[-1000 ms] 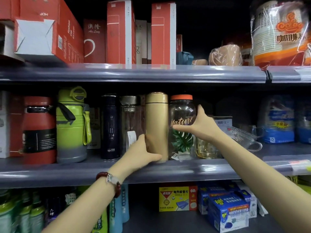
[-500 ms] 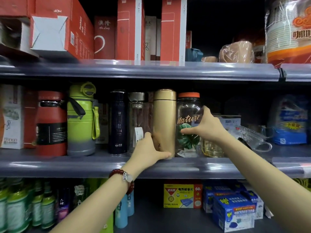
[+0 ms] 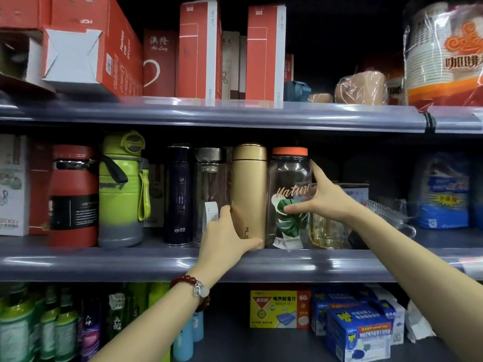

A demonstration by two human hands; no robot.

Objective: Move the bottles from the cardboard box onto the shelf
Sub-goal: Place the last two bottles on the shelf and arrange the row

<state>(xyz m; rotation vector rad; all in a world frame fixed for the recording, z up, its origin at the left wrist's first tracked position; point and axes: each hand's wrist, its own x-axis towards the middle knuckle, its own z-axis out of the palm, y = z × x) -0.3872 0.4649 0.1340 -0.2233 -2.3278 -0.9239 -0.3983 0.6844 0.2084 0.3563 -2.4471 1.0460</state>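
Gold flask (image 3: 248, 194) stands on the middle shelf (image 3: 104, 262), gripped low by the left hand (image 3: 227, 244). The right hand (image 3: 322, 202) clasps the glass jar (image 3: 287, 184) beside it. Six bottles line that shelf.

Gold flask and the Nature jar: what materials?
Gold flask: likely metal with a matte brushed gold finish; opaque, soft sheen. Nature jar: clear glass or hard plastic, see-through with sharp glints; cannot tell which. Its orange lid looks matte, probably plastic.
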